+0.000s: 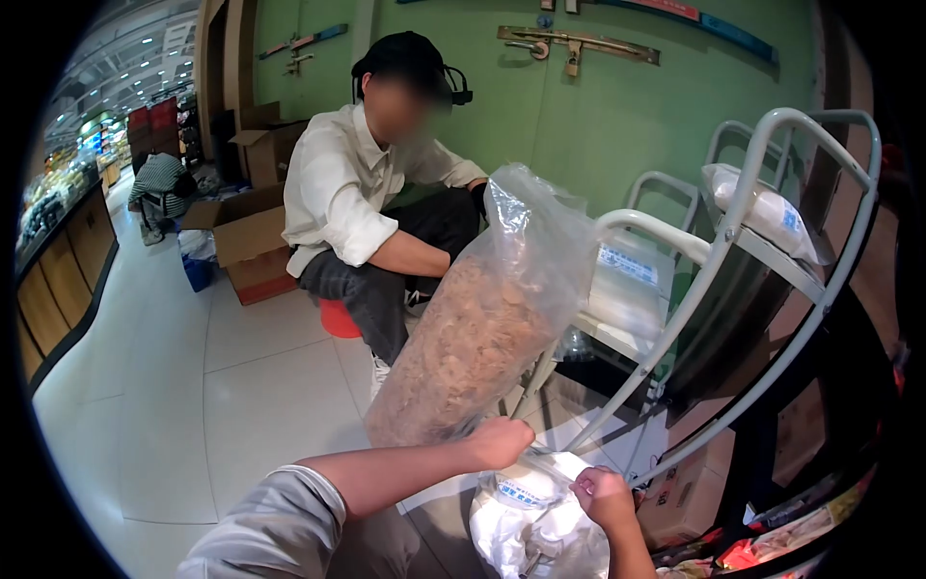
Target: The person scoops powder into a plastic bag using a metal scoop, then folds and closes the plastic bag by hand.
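My left hand (502, 443) is closed, its fingers curled on the far upper edge of a white plastic bag (540, 531) with blue print. My right hand (600, 490) pinches the right side of the same bag's edge. Between the two hands the edge is drawn out. The bag sits low in front of me, and what is inside it is hard to make out. Just beyond my left forearm stands a tall clear plastic sack (473, 333) filled with light brown flakes or chips, leaning to the right.
A person in a white shirt (338, 193) sits on a red stool (339, 318) behind the sack. White-framed step racks (666, 357) on the right carry printed plastic packs (622, 285). Cardboard boxes (253, 241) stand at the left, before green doors (463, 125) with a padlock.
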Motion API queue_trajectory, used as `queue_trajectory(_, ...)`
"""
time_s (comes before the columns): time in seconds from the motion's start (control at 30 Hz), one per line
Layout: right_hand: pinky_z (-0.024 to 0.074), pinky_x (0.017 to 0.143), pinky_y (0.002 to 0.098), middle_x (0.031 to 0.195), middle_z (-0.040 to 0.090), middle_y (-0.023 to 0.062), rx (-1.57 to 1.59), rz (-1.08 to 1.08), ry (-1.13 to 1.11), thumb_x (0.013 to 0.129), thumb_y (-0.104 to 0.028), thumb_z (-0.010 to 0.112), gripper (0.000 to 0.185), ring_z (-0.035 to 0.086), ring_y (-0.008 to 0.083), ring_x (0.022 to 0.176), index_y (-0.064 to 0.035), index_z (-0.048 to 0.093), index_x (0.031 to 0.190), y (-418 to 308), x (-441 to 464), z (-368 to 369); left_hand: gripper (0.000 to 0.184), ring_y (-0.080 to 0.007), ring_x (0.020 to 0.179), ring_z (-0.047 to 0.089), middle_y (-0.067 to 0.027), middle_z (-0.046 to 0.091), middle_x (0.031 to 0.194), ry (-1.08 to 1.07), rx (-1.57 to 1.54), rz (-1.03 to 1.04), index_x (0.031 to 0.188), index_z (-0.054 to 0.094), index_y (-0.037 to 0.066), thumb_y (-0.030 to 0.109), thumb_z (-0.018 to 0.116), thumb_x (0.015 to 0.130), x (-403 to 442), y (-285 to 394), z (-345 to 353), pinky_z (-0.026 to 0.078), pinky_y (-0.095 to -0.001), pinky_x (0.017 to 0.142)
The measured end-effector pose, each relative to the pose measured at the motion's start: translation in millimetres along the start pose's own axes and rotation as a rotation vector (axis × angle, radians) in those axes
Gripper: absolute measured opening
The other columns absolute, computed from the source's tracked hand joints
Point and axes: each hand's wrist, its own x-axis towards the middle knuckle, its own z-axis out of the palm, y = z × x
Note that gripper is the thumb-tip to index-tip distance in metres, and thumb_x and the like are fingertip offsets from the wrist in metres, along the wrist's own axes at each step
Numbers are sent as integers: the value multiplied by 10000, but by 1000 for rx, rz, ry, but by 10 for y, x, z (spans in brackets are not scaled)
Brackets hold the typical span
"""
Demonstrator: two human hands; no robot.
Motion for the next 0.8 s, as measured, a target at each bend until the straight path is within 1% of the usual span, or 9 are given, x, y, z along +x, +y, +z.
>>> queue_trajectory(0.23, 515, 658, 380, 813, 641, 139, -58, 39, 46, 751, -130, 729, 118, 640, 301, 708, -41, 682, 813, -1, 36, 34, 124, -370, 901, 652, -190, 659, 945, 71, 31, -5, 833, 645, 13, 33, 566, 738, 67, -47, 72, 520, -474, 739)
queue_trajectory(0.33, 511, 649, 384, 809, 641, 138, -18, 39, 71, 757, -128, 719, 108, 635, 308, 701, -43, 682, 813, 51, 23, 54, 120, -371, 894, 652, -186, 662, 937, 69, -6, -4, 831, 646, 18, 41, 566, 746, 58, -47, 81, 518, -477, 737)
queue_trajectory(0.4, 513, 673, 412, 840, 656, 85, 18, 42, 25, 785, -209, 704, 134, 650, 302, 750, -90, 661, 829, 95, 4, 58, 119, -372, 893, 650, -183, 664, 936, 37, -16, -20, 832, 648, 21, 47, 564, 751, 48, -38, 62, 516, -479, 738)
queue_trajectory(0.47, 514, 668, 406, 840, 658, 81, -6, 33, 23, 788, -208, 703, 129, 650, 297, 744, -93, 662, 828, 79, -15, 45, 119, -374, 892, 649, -181, 665, 934, 5, -32, -29, 832, 650, 25, 54, 563, 757, 36, -10, 20, 515, -480, 739)
queue_trajectory(0.53, 515, 664, 400, 840, 660, 77, -39, 23, 20, 790, -208, 702, 125, 650, 292, 738, -96, 663, 828, 63, -26, 29, 148, -379, 882, 663, -211, 676, 896, -1, -48, -32, 837, 669, 3, 5, 576, 721, 19, 7, -29, 530, -460, 754)
queue_trajectory(0.7, 513, 673, 396, 844, 663, 66, -36, 31, 2, 794, -208, 700, 112, 646, 291, 749, -107, 663, 826, 46, -23, 20, 144, -381, 865, 665, -217, 674, 879, 9, -54, -10, 823, 671, 3, 10, 584, 708, 29, -10, -22, 532, -463, 756)
queue_trajectory(0.8, 513, 677, 397, 845, 663, 68, -44, 22, -3, 790, -200, 701, 109, 648, 294, 759, -106, 663, 831, 54, -52, 24, 148, -376, 855, 671, -213, 677, 874, -17, -38, -57, 827, 668, -1, 15, 582, 708, -19, 36, -64, 535, -461, 744)
